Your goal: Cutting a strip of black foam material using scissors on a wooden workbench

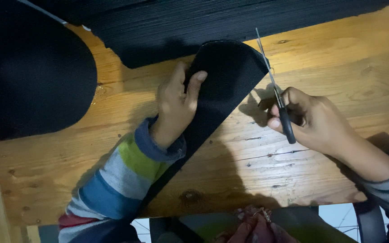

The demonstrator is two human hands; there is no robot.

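Nearest, the striped-sleeved left hand (pixel 176 105) pinches a black fabric strip (pixel 217 90) on the wooden table (pixel 293 148), fingers closed over its rounded end. Right hand (pixel 314 121) grips black-handled scissors (pixel 275 90), blades nearly together at the strip's edge (no labels visible). Larger black fabric pieces (pixel 32 76) lie beyond.

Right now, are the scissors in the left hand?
No, the right hand holds the scissors; the left hand grips the black fabric piece.
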